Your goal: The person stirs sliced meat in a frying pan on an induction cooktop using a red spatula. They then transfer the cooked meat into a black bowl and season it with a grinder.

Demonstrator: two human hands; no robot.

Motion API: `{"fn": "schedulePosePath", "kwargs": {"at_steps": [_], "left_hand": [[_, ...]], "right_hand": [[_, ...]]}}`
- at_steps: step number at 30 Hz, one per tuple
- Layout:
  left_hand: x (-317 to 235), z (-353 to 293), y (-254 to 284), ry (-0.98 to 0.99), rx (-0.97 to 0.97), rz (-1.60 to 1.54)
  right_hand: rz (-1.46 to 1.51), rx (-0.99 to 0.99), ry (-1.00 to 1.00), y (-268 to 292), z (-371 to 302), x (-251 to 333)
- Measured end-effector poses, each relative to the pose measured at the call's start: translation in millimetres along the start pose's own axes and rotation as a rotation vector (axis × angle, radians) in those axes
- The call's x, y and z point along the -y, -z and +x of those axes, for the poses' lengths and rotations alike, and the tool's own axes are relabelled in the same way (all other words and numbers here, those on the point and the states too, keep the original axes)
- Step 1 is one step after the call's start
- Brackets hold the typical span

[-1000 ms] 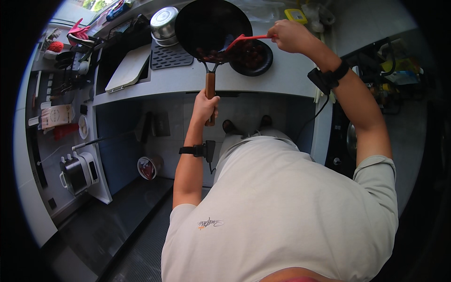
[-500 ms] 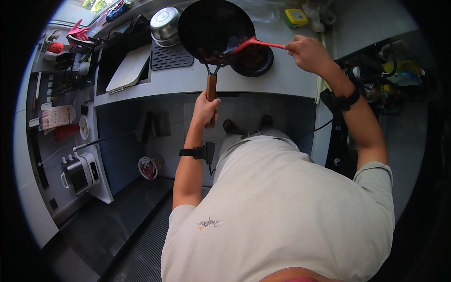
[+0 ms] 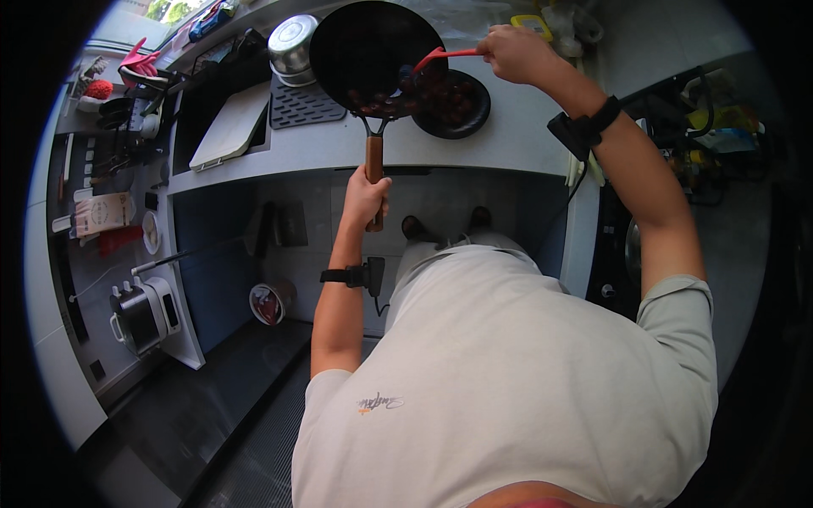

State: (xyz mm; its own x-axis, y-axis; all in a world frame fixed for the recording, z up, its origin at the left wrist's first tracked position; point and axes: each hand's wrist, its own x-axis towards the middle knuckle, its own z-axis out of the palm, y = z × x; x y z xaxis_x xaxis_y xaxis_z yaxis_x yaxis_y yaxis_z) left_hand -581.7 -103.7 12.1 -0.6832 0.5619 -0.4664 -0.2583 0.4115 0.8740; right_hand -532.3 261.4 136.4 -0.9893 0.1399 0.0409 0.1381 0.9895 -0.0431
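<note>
My left hand [image 3: 366, 200] is wrapped round the wooden handle of a black wok [image 3: 373, 51], which I hold up over the counter. Dark reddish-brown chunks of food [image 3: 377, 103] lie in the wok's near side. Partly beneath the wok's right edge, a black plate [image 3: 461, 129] on the counter bears more of the same chunks. My right hand [image 3: 517, 55] grips the red handle of a spatula [image 3: 440, 54]; its dark head reaches over the wok's right rim, next to the plate. The spatula's tip is hard to make out against the dark food.
A metal pot [image 3: 292, 46] and a grey slotted mat [image 3: 305, 103] are left of the wok. Further left, a white cutting board [image 3: 229, 127] lies across the sink. A yellow tub [image 3: 533, 25] and plastic bags [image 3: 576, 25] are beyond my right hand. A stove [image 3: 611, 245] is at my right.
The wok has shifted slightly left. My right hand has moved up and left with the spatula, and more food shows on the plate and at the wok's near side.
</note>
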Motion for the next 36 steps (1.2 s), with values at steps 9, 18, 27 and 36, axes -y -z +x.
{"fn": "schedulePosePath", "kwargs": {"at_steps": [9,18,27,36], "left_hand": [[-3,1,0,0.016,-0.010,0.017],[-2,6,1,0.007,-0.005,-0.001],[-2,7,4,-0.025,0.008,0.007],[-2,4,3,-0.009,-0.009,0.027]], "right_hand": [[-0.085,0.185,0.102,13,12,14],[-0.097,0.138,0.061,24,-24,10],[0.026,0.050,0.035,19,-67,-10],[0.097,-0.066,-0.044,16,-78,-17]]}}
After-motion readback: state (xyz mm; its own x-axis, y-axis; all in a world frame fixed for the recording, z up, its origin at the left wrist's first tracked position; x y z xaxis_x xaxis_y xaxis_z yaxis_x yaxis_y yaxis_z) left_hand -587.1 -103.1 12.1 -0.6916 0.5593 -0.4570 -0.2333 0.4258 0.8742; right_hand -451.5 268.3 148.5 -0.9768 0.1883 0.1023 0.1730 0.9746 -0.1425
